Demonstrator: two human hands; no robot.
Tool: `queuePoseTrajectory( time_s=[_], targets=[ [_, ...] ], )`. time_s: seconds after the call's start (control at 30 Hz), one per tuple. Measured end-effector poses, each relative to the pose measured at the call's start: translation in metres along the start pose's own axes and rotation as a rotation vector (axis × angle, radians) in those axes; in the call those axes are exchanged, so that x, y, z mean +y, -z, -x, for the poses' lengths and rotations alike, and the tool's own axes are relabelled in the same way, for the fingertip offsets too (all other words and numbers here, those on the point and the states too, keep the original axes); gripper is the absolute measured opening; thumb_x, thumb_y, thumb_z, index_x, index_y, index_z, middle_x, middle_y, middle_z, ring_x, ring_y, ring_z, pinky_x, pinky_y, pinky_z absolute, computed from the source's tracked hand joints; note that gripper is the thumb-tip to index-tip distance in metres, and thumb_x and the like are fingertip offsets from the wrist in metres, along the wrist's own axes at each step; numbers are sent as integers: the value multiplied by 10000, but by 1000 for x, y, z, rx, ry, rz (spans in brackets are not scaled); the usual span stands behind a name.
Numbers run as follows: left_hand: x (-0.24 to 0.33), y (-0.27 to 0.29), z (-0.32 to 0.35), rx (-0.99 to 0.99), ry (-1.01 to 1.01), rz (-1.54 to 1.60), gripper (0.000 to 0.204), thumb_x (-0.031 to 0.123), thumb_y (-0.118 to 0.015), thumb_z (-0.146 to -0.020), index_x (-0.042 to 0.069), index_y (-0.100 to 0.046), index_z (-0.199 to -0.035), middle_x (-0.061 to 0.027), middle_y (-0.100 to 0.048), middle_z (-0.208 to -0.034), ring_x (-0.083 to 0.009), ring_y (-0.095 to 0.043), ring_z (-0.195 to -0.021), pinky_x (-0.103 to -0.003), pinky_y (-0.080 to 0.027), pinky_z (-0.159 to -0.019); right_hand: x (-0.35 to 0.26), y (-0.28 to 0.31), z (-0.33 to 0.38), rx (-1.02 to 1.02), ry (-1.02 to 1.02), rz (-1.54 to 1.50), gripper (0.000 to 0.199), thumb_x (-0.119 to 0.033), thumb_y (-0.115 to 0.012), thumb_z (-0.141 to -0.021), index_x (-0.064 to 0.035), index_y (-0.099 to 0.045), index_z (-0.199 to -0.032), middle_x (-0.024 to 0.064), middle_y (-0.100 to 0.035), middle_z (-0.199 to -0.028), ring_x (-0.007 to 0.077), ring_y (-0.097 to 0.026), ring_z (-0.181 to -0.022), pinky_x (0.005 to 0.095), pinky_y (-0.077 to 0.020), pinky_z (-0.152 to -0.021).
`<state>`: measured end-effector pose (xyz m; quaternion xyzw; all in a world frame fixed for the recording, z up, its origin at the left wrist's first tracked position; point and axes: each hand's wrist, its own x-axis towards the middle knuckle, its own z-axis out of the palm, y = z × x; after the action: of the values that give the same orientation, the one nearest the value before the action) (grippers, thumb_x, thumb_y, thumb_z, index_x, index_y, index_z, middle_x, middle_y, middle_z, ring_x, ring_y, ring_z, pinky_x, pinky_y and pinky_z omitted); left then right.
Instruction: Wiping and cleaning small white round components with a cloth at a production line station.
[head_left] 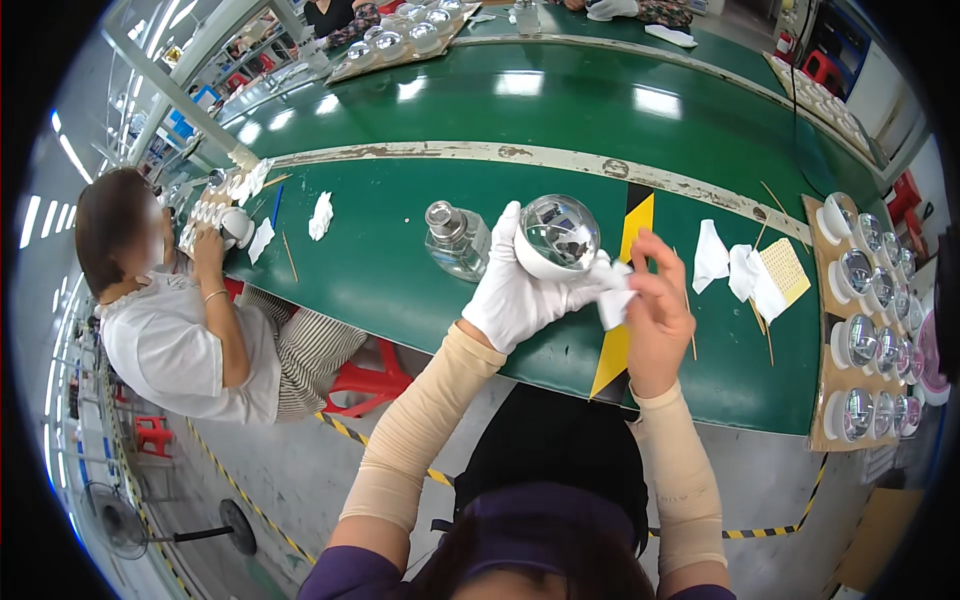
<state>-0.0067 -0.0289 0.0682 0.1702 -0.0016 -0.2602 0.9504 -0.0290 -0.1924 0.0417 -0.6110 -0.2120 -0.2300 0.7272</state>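
My left hand [508,298], in a white glove, is wrapped round the white base of a shiny dome unit [557,236], holding it above the green table. Its dome faces up and reflects the lights. My bare right hand [658,318] pinches a small white cloth [614,300] beside the base, close to the left glove's fingertips; the cloth and fingers are slightly blurred. Just left of the dome unit, a clear glass bottle [457,242] with a metallic top stands on the table.
White cloths [711,256], thin sticks [769,340] and a yellow patterned pad [785,272] lie to the right. Cardboard trays [822,385] of similar dome units line the right edge. A co-worker [190,320] sits at left near a red stool [370,380]. Yellow-black tape [612,362] crosses the table.
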Motion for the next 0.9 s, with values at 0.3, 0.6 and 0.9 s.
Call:
queuePoseTrajectory(
  time_s=[0.3,0.6,0.9],
  targets=[
    [-17,0,10,168,-82,-179,513,502,-544,-933,161,-442,-1302,-31,-571,-1163,-189,-629,-977,-306,-561,-758,-12,-33,-27,-223,81,451,455,-237,-589,-902,-20,-499,-1291,187,-534,-1201,334,-534,-1109,355,-430,-944],
    [-19,8,21,17,55,-342,642,630,-496,-892,134,-459,-1299,-124,-611,-1113,-273,-642,-831,-308,-529,-604,-4,-15,-44,-256,-700,-346,404,-277,-420,-1002,25,-574,-1223,126,-646,-1117,191,-619,-1013,285,-471,-910],
    [-9,-6,15,13,18,-94,680,655,-437,-911,92,-469,-1291,-174,-601,-1117,-301,-646,-837,-319,-536,-596,19,22,-19,26,-751,-301,323,-251,-484,-1005,5,-575,-1180,59,-627,-937,84,-544,-693,211,-430,-613]
  ],
)
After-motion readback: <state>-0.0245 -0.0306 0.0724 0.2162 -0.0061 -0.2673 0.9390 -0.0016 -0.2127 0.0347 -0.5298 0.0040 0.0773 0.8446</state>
